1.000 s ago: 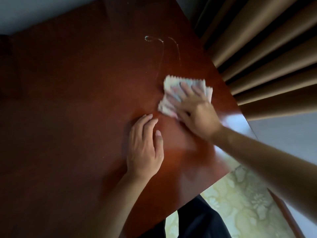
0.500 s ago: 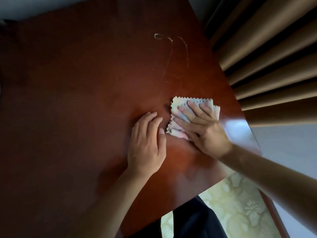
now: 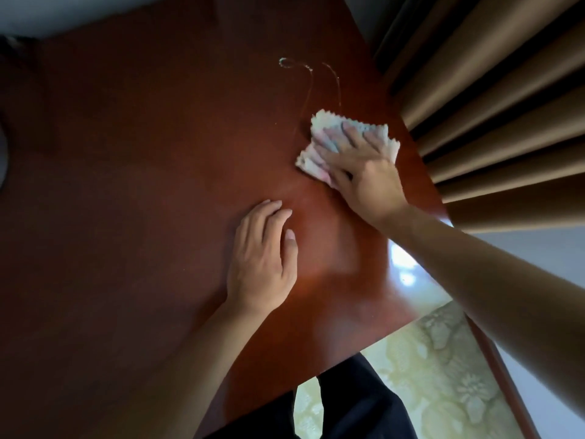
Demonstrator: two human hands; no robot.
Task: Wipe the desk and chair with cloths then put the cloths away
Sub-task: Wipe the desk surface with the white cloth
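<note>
A folded pale cloth (image 3: 323, 125) with zigzag edges lies on the dark red-brown wooden desk (image 3: 142, 185), near its right edge. My right hand (image 3: 364, 172) presses flat on the cloth with straight fingers spread over it. My left hand (image 3: 259, 255) rests palm down on the bare desk, nearer to me and left of the cloth, apart from it. A thin wet streak (image 3: 304, 77) curves on the desk just beyond the cloth. No chair is clearly seen.
Brown pleated curtains (image 3: 490, 106) hang close along the desk's right edge. Below the desk's near edge are a pale patterned floor (image 3: 443, 359) and my dark trouser leg (image 3: 348, 407). A dark rounded object (image 3: 3, 153) sits at the far left edge.
My right hand slid the cloth toward my left hand half a second ago, then pushed it away again along the right edge. My left hand stayed on the desk.
</note>
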